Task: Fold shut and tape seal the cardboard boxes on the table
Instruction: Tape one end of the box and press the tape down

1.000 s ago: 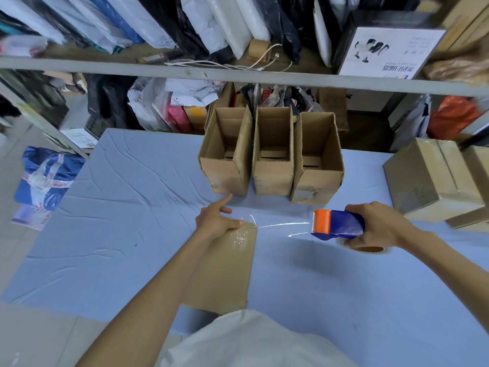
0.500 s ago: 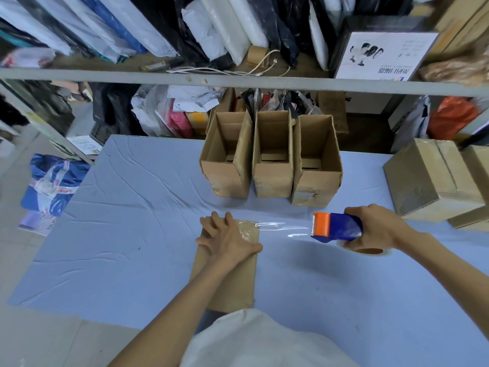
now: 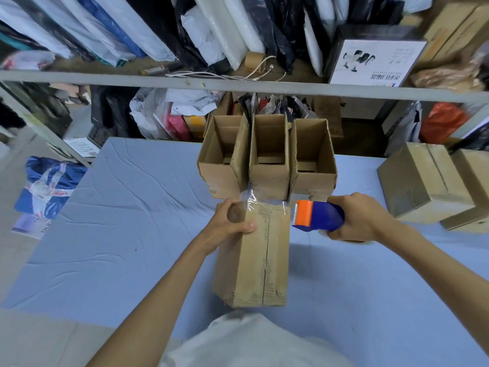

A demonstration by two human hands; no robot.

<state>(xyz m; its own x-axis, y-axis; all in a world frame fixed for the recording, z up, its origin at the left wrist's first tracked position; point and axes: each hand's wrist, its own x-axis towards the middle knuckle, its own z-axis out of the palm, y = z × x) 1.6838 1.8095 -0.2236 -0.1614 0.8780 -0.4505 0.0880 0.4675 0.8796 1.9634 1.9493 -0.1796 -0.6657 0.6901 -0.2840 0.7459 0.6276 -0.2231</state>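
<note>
The closed cardboard box point(image 3: 256, 258) is over the near part of the blue table point(image 3: 132, 221), directly in front of the person. The left hand point(image 3: 232, 223) grips its far left corner, fingers curled round the edge and thumb on top. The right hand point(image 3: 357, 218) is wrapped round a blue and orange tape dispenser point(image 3: 317, 215) at the box's far right corner. Clear tape point(image 3: 254, 201) crosses the far end. Behind it three open boxes point(image 3: 270, 165) stand in a row.
</note>
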